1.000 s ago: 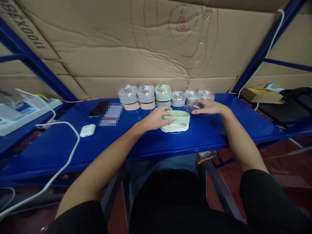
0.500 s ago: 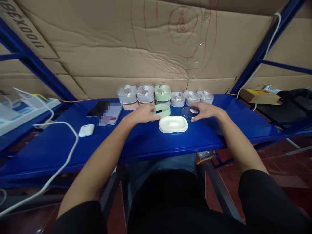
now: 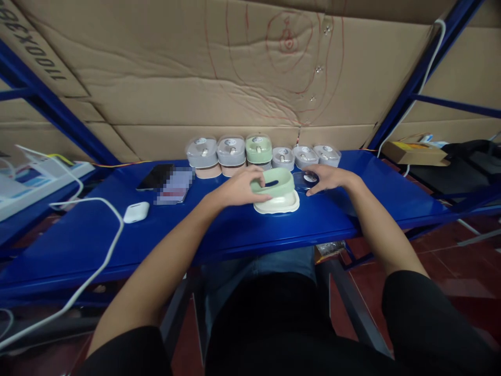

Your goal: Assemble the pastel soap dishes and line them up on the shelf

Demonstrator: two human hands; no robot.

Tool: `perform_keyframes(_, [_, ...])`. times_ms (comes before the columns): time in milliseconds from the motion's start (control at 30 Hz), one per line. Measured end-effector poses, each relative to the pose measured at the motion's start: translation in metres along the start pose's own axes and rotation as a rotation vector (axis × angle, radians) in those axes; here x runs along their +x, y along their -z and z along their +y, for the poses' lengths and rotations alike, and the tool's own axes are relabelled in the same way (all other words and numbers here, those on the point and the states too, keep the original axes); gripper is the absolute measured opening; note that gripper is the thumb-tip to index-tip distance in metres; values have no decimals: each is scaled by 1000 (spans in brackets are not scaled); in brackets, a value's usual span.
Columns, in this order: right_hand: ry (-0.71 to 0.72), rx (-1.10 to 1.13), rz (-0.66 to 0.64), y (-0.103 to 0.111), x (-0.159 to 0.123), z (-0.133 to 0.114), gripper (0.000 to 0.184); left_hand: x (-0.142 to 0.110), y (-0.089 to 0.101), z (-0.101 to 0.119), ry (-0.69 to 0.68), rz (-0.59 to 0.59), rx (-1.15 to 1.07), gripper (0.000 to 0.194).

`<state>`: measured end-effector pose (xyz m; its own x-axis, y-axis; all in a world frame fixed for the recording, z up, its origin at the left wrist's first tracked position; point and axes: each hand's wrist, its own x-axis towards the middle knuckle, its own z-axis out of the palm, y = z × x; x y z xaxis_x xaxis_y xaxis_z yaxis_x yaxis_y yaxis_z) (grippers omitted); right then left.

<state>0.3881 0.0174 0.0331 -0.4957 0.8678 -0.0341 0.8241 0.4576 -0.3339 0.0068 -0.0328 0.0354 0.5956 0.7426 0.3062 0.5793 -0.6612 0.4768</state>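
Note:
My left hand [image 3: 243,188] is closed on the left end of a pale green oval box [image 3: 285,188] with a long slot in its floor. The box is tilted over a cream oval base tray [image 3: 276,205], whose front part shows below it; I cannot tell whether they touch. My right hand [image 3: 327,177] grips the right edge of a clear plastic lid [image 3: 300,181] with a round label. That lid is low over the blue table, just right of the green box.
Behind the hands stands a row of lidded boxes: grey ones [image 3: 202,152], a green one [image 3: 259,150] and smaller grey ones [image 3: 306,156]. Phones [image 3: 155,177] and a white earbud case [image 3: 136,212] lie at left. A white cable [image 3: 113,245] crosses the table's left side.
My left hand first lifted the green box off the cream tray to the back left, then brought it back right over the tray. My right hand drew the clear lid slightly nearer.

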Motion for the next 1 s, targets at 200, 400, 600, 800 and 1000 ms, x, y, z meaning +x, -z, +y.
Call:
perform_keyframes(200, [-18, 19, -18, 0, 2, 0, 117, -1, -22, 17, -78, -172, 15, 40])
perform_keyframes(400, [0, 11, 42, 5, -2, -6, 100, -2, -31, 15, -36, -152, -5, 75])
perform_keyframes(600, [252, 57, 306, 7, -13, -38, 91, 5, -59, 0, 125, 7, -177, 138])
perform_keyframes(800, [427, 28, 223, -25, -2, -76, 98, 10, -76, -15, 152, 85, -310, 162])
perform_keyframes(1000, [379, 38, 156, -41, 4, -77, 102, 9, -71, -17, 190, 58, -297, 156])
